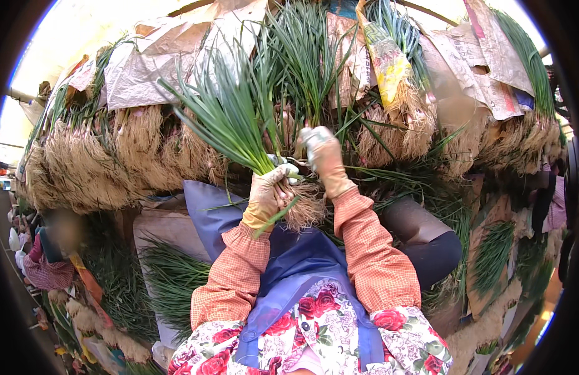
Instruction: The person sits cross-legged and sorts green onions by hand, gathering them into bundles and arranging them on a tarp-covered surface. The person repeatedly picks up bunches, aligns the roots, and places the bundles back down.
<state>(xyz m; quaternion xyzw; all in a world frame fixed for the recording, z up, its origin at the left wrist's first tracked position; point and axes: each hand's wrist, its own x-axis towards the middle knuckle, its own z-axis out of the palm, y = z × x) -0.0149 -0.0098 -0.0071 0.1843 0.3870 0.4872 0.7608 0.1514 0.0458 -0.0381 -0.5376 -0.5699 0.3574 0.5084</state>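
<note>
My left hand, in a pale, dirty glove, grips a bunch of green garlic. Its long leaves fan up and to the left; the pinkish stem bases and tangled pale roots hang below the fist. To the right, my gloved right hand is raised with curled fingers, slightly blurred. It is close to the bases of upright garlic plants in the heap; whether it pinches one is hidden. A single loose leaf crosses in front of the left wrist.
A long heap of rooted plants spans the front, partly covered by woven plastic sacks. A yellow printed sack lies on it. Cut leaves lie at left, more bundles at right. Another person is at far left.
</note>
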